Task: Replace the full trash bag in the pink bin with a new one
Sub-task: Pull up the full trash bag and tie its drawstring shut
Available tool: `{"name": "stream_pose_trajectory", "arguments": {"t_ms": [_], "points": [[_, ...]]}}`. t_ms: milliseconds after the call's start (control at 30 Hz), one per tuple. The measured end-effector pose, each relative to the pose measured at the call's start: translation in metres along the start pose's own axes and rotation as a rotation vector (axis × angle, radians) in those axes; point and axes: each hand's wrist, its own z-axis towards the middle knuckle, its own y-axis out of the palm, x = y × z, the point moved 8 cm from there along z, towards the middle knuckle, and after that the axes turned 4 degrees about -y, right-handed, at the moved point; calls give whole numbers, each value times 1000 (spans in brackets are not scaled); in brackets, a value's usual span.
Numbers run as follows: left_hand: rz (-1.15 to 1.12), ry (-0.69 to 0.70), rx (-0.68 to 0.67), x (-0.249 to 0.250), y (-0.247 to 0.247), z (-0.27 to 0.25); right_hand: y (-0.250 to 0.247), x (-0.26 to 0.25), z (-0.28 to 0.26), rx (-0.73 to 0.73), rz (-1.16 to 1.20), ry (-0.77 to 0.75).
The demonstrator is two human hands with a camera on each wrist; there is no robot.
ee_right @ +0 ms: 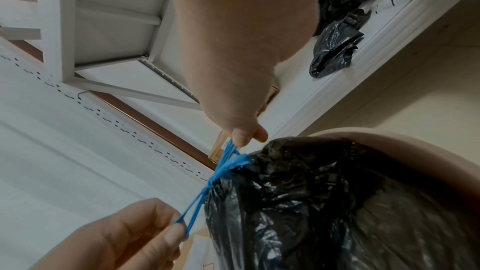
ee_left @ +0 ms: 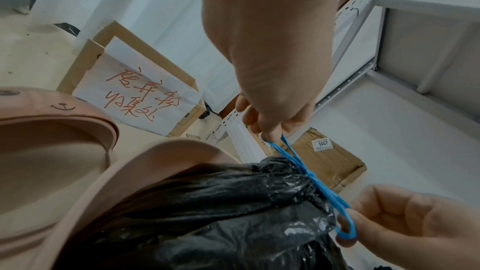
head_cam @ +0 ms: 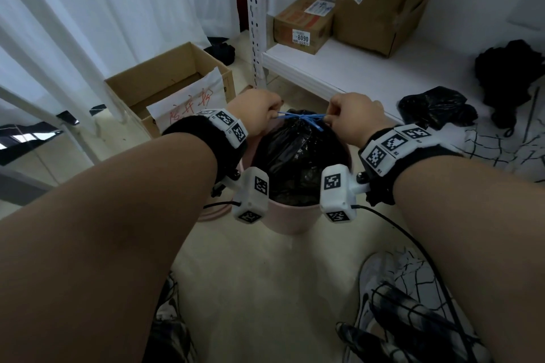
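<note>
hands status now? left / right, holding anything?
Left hand: closed, pinching one end of the blue drawstring.
Right hand: closed, pinching the other end, over the black trash bag.

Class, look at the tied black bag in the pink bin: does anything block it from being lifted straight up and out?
Nothing visible does. The black bag sits in the pink bin, its blue drawstring pinched by the left hand and right hand. The space above is open; the bin's lid lies aside.
</note>
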Motion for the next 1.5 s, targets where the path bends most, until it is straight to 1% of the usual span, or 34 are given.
{"name": "stream_pose_trajectory", "arguments": {"t_ms": [100,200,233,267,333,367,400,467,500,600,667,733,800,867,967,1033,1133,1267,1400,1433,1500], "points": [[96,9,2,-2,-1,-2,2,0,-3,6,20,-24],[224,38,56,5,-5,-5,5,11,-7,-21,215,-45],[210,48,70,9,-6,-6,3,15,-9,-19,288,-61],[130,48,67,13,-6,-7,1,18,-11,-24,335,-72],[-109,9,-32,18,6,-7,3,23,-15,-58,350,-68],[-192,-5,-104,21,16,-7,8,24,-16,-90,334,-60],[-216,-20,-172,25,26,-6,14,24,-16,-120,303,-50],[-180,-46,-277,31,46,-3,29,24,-14,-165,221,-39],[-148,-57,-307,36,53,-1,37,26,-14,-192,185,-25],[-46,-83,-328,48,66,4,54,38,-19,-291,113,29],[16,-127,-384,45,84,1,62,48,-27,-348,86,52],[81,-174,-474,38,105,-6,67,54,-35,-396,164,91],[110,-171,-505,34,116,-10,69,55,-40,-427,280,132],[74,-120,-464,37,113,-7,67,52,-42,-420,337,149],[61,-34,-323,39,95,-2,70,46,-41,-435,288,130],[41,-8,-236,37,81,-1,76,50,-41,-456,310,177],[-18,20,-150,33,62,-2,78,52,-42,-462,397,240],[-98,-14,-58,16,37,-8,65,48,-35,-378,305,192],[-205,-75,9,-4,18,-14,76,51,-34,-402,489,267],[-219,-92,26,-9,15,-14,77,48,-33,-397,505,270],[-235,-137,56,-19,10,-12,74,42,-30,-349,452,223]]}}
